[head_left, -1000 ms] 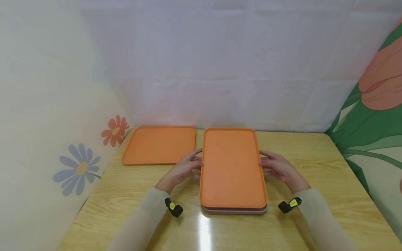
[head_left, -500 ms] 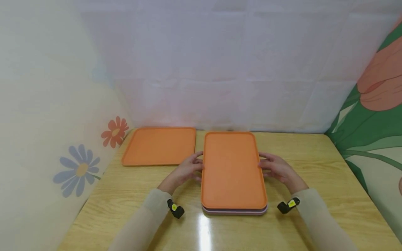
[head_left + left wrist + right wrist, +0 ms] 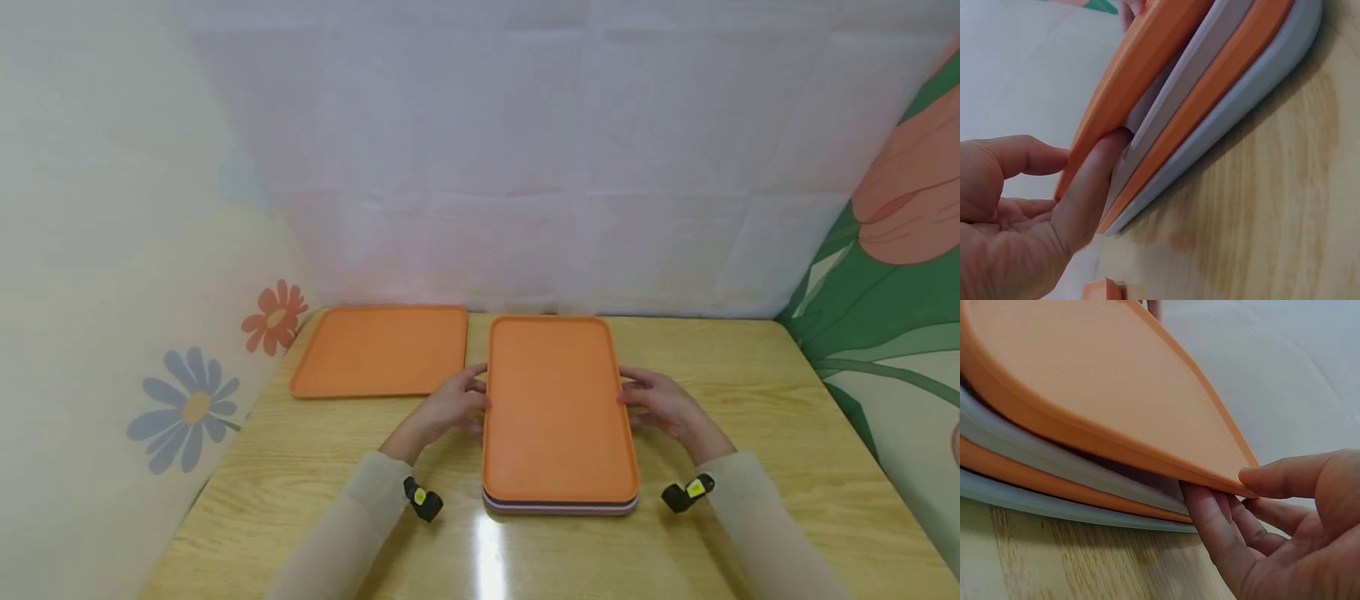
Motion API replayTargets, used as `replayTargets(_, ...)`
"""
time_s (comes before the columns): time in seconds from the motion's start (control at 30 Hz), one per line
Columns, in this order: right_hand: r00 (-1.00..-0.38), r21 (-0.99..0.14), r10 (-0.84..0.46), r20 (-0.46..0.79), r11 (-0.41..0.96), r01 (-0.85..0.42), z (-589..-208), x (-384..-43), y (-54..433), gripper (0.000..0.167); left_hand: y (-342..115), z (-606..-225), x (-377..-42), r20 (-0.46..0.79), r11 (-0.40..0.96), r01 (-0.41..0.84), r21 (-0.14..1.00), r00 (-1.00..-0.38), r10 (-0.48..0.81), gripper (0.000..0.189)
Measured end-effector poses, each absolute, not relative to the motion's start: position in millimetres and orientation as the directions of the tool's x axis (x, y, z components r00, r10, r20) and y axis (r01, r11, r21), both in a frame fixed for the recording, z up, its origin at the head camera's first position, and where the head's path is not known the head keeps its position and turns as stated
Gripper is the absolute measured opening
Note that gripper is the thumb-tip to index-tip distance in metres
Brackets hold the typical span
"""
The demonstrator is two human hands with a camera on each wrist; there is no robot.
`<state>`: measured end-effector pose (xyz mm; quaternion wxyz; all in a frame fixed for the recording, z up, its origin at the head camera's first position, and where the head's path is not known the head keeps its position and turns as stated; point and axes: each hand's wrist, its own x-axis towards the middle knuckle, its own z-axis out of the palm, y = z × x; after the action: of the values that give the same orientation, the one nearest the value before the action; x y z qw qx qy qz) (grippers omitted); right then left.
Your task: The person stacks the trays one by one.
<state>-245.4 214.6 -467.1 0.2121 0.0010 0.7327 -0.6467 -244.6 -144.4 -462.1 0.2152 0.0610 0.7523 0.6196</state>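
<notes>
My left hand [image 3: 448,406] and right hand [image 3: 664,406] hold an orange tray [image 3: 558,408] by its two long sides, in the middle of the head view. Below it lies a stack with a pale grey-purple tray [image 3: 1175,94], another orange tray [image 3: 1222,81] and a light grey tray [image 3: 1254,87] at the bottom. In both wrist views a narrow gap shows between the held tray and the pale one. The right wrist view has the thumb [image 3: 1282,477] on the rim, with fingers underneath. Digits of the left hand reach into the gap.
A separate orange tray [image 3: 382,350] lies flat at the back left of the wooden table [image 3: 750,383]. Behind the table hangs a white cloth [image 3: 525,167]. Flower-patterned walls [image 3: 900,333] stand at both sides.
The held orange tray has come slightly lower and nearer to me, chiefly in the first half second. Both hands keep their hold on its sides. The tray at the back left has stayed put.
</notes>
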Motion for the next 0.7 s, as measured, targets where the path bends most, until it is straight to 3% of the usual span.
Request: replayTargets(0.7,-0.923,-0.906,-0.214,-0.319,0.354,0.231,-468.0,-244.7,207.5,0.062,-136.8,-461.6,-242.9,-0.244,0.352,-0.122,0.928,-0.913,0.328,0.076)
